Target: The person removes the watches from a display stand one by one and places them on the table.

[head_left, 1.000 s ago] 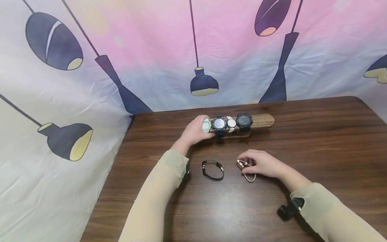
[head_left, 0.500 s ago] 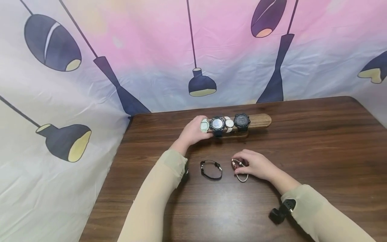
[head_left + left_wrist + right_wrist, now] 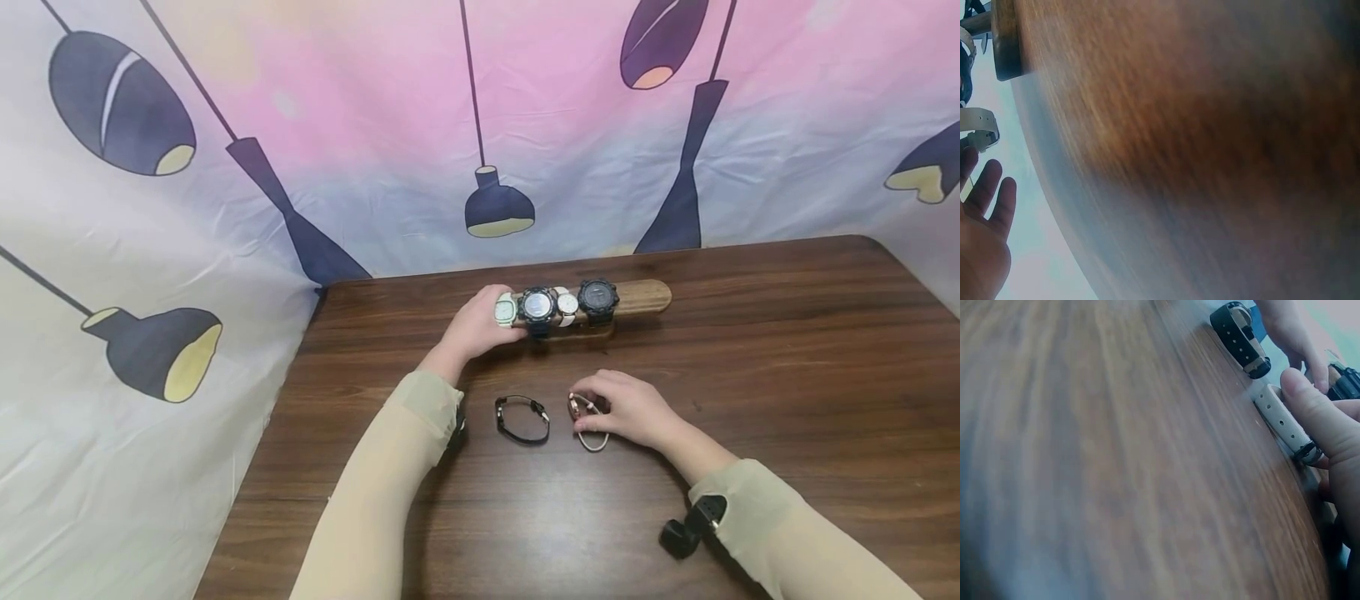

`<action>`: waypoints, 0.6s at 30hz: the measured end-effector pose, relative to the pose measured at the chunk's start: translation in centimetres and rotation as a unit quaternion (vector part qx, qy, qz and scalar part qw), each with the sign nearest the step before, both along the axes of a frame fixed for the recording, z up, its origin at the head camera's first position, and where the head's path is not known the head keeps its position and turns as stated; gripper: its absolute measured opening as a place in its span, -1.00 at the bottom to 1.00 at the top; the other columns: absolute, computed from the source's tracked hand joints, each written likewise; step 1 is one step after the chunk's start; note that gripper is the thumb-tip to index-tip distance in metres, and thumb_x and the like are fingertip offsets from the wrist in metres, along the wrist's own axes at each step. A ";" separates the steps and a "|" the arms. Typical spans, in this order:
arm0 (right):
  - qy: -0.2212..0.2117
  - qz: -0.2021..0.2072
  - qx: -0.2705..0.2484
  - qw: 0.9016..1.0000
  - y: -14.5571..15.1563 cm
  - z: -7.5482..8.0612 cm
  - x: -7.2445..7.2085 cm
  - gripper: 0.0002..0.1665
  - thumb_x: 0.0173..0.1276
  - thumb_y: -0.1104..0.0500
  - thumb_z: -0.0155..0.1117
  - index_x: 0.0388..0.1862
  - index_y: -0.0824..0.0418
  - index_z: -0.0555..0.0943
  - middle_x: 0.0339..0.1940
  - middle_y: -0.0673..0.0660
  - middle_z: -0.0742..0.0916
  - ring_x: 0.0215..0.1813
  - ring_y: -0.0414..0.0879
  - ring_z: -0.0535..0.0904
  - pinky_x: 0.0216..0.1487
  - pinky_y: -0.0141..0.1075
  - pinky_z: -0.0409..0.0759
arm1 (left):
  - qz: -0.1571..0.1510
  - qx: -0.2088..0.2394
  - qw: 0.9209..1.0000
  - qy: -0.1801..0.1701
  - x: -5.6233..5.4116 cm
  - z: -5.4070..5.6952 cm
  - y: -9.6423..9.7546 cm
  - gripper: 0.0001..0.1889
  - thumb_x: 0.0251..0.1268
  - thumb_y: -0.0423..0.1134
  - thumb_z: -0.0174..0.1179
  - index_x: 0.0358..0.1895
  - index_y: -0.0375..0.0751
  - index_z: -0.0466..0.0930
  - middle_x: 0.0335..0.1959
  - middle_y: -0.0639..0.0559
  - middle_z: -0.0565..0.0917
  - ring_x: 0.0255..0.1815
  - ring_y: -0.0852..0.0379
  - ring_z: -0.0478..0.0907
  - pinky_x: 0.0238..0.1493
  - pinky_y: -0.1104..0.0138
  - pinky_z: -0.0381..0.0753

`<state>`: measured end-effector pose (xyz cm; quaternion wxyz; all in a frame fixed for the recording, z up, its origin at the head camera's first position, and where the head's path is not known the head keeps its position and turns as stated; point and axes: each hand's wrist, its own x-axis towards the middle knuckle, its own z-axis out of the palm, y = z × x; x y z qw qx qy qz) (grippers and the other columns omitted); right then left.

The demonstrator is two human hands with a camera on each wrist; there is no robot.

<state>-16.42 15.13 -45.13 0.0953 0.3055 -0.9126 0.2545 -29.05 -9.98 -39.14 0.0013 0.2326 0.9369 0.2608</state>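
Observation:
My left hand [image 3: 476, 325] is at the left end of a wooden watch stand [image 3: 643, 297], fingers behind and thumb in front of a mint-green watch [image 3: 506, 310]. In the left wrist view, several fingers reach up to its pale strap [image 3: 979, 120]. My right hand [image 3: 626, 407] pinches a small watch [image 3: 595, 442] with a white strap and rose-gold case between thumb and fingers. The strap's punched holes and dark buckle show in the right wrist view. A thin black-strapped watch [image 3: 522, 438] lies on the table to the left of my right hand.
More watches sit on the stand: a black one with a pale dial [image 3: 537, 306], a small white one [image 3: 567, 303] and a black one with a dark dial [image 3: 597, 297]. The dark wooden table [image 3: 787, 358] ends at a patterned fabric backdrop [image 3: 390, 167].
My right hand has moved left with the white-strapped watch, closer to the black-strapped one. The left hand stays at the stand's end. The head view has shifted slightly.

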 end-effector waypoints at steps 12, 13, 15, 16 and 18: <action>-0.030 -0.018 -0.046 0.998 -0.2 0.5 -0.1 -0.33 -0.10 -0.24 0.45 0.01 0.01 0.60 -0.31 -0.19 0.54 -0.33 -0.32 0.42 -0.35 -0.32 0.44 | 0.001 -0.004 1.000 -0.001 0.1 0.1 -0.1 -0.33 -0.10 -0.02 0.43 0.11 -0.19 0.40 0.02 -0.02 0.49 -0.02 0.10 0.44 0.03 0.22 0.43; -0.036 -0.018 -0.061 0.997 -0.1 0.5 -0.2 -0.32 -0.09 -0.18 0.48 0.02 0.05 0.59 -0.31 -0.17 0.55 -0.35 -0.32 0.42 -0.35 -0.33 0.43 | 0.002 -0.004 1.000 -0.001 0.1 0.1 -0.1 -0.33 -0.10 -0.02 0.43 0.11 -0.19 0.40 0.02 -0.01 0.49 -0.02 0.10 0.44 0.03 0.22 0.43; -0.047 -0.021 -0.088 0.995 0.3 0.7 -0.6 -0.31 -0.09 -0.09 0.52 0.04 0.12 0.58 -0.28 -0.11 0.58 -0.39 -0.30 0.41 -0.36 -0.33 0.43 | 0.003 -0.005 1.000 0.001 0.0 0.0 -0.1 -0.33 -0.10 -0.02 0.43 0.11 -0.18 0.40 0.01 -0.01 0.49 -0.02 0.11 0.44 0.03 0.22 0.43; -0.050 -0.026 -0.096 0.994 0.5 0.8 -0.8 -0.32 -0.08 -0.05 0.53 0.05 0.15 0.57 -0.26 -0.08 0.60 -0.40 -0.29 0.41 -0.36 -0.32 0.43 | 0.003 -0.005 1.000 0.001 0.0 0.0 0.0 -0.34 -0.11 -0.02 0.44 0.10 -0.18 0.41 0.01 0.00 0.50 -0.02 0.11 0.44 0.03 0.22 0.43; -0.055 -0.041 -0.111 0.991 1.0 1.1 -1.2 -0.33 -0.06 0.01 0.53 0.07 0.17 0.56 -0.24 -0.03 0.63 -0.41 -0.27 0.42 -0.37 -0.30 0.43 | 0.002 -0.006 1.000 0.004 0.0 0.0 0.0 -0.34 -0.11 -0.01 0.43 0.10 -0.17 0.41 0.01 0.00 0.50 -0.02 0.12 0.44 0.03 0.23 0.43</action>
